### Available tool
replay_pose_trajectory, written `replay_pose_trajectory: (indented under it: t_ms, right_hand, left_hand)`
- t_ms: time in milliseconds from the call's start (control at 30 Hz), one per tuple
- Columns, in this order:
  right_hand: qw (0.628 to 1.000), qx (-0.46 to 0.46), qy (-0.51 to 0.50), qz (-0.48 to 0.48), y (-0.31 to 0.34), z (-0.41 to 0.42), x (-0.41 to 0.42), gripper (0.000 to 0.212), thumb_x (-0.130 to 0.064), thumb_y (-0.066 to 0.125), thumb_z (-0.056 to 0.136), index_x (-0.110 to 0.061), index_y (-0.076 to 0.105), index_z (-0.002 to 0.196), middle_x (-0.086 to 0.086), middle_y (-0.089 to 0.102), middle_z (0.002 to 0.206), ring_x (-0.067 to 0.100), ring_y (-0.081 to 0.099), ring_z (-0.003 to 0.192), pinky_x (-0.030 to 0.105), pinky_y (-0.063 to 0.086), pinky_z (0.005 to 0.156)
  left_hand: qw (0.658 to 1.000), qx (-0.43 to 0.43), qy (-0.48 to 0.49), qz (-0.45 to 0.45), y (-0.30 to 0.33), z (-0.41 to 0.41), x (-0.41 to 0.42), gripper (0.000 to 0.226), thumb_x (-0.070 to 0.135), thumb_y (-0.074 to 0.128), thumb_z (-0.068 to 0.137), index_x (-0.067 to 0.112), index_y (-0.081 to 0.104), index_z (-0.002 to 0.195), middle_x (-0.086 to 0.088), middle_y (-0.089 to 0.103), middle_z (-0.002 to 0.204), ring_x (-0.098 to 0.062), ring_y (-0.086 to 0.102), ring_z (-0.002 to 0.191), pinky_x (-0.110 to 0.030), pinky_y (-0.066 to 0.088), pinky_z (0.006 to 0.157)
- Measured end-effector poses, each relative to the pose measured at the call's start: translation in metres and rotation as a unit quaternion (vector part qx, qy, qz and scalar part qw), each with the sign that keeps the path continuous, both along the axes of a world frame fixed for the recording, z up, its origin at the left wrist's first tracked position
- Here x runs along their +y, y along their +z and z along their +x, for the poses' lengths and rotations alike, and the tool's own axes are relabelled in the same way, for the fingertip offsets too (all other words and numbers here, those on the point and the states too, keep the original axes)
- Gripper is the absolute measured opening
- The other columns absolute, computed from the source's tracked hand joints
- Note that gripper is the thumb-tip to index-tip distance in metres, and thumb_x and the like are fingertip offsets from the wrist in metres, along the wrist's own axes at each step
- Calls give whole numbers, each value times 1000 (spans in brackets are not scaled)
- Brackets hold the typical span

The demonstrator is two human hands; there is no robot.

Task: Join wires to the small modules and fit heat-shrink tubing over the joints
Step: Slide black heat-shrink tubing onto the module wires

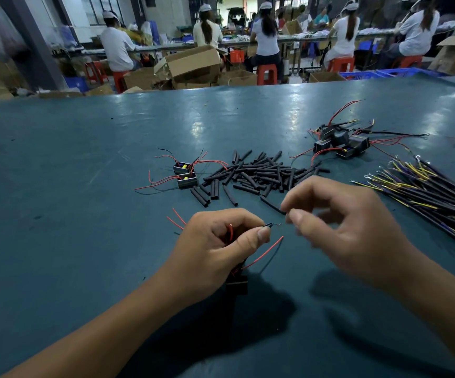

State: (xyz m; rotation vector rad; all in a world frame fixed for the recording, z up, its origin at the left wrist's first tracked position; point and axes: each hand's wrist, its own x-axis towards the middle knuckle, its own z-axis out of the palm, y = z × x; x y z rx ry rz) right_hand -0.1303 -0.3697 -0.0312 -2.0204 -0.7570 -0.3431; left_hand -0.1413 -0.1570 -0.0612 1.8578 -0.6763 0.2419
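My left hand (218,245) pinches a thin black wire (268,225) between thumb and forefinger; its bare tip pokes out to the right. Red wires (264,252) trail from the same hand, and a small black module (236,283) hangs below it. My right hand (340,227) hovers just right of the wire tip, thumb and forefinger curled close together; whether they pinch the strand is unclear. A pile of black heat-shrink tubes (259,174) lies just beyond both hands.
Two small modules with red wires (185,174) lie left of the tube pile. More wired modules (340,144) sit at the back right. A bundle of black and yellow wires (433,186) lies at the right. All rests on a teal table (84,159); seated people work beyond it.
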Motion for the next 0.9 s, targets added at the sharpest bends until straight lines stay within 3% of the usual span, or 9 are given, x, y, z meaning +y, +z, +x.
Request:
replay_pose_trajectory:
  t_ms: [67,133,433,533,633,733,800,900]
  right_hand:
    - [963,-225,-3,-146,0,1,-6,10,-19,61,89,-15,69,92,-7,63,83,14,61,70,34,50,53]
    - [929,-309,5,-205,-1,1,-6,12,-16,62,91,-9,71,92,1,65,84,19,62,74,37,51,52]
    - [899,-371,-5,-231,0,3,-5,20,-12,60,97,-5,70,81,5,61,73,27,58,64,40,47,48]
    - [923,-314,-7,-224,0,2,-4,20,-15,59,97,-8,68,80,0,58,72,19,53,63,35,45,50]
    - [968,-189,12,-163,-2,-1,-3,14,-24,61,94,-15,65,84,-11,57,71,7,50,61,26,44,55]
    - [993,-70,4,-93,-6,-4,1,9,-27,64,90,-24,64,81,-10,59,68,13,56,56,33,46,52]
    - [999,38,6,-27,-5,-6,6,11,-27,66,90,-22,64,79,-3,62,66,20,58,51,36,49,49]
    - [980,186,31,67,-2,-7,11,16,-10,67,92,-8,64,77,2,61,57,14,57,49,24,48,47]
  left_hand:
    - [1000,6,-3,-5,1,-1,0,15,19,66,93,17,68,78,0,51,58,-2,45,53,-13,38,53]
    - [1000,14,-10,-6,1,-1,-1,16,20,66,93,17,69,78,4,50,58,-1,44,53,-13,37,53]
    - [1000,10,-13,-3,0,-2,-2,16,21,66,93,17,69,78,-7,53,59,-5,46,53,-16,39,50]
    - [1000,7,-13,3,-1,-1,-3,16,23,67,94,16,70,80,-5,53,59,-3,45,53,-16,39,51]
    - [1000,-5,-4,11,-2,-1,-3,17,30,65,94,18,69,84,-2,54,59,-1,46,52,-16,39,50]
    - [999,-26,19,21,-3,-1,-2,16,28,66,95,20,70,82,0,54,58,-2,46,50,-16,38,50]
    - [998,-43,35,32,-2,0,-2,15,23,67,94,18,70,81,2,53,57,-5,45,49,-18,37,48]
    - [992,-89,60,66,-2,1,-1,17,24,67,95,15,70,80,10,51,57,-7,45,49,-20,36,49]
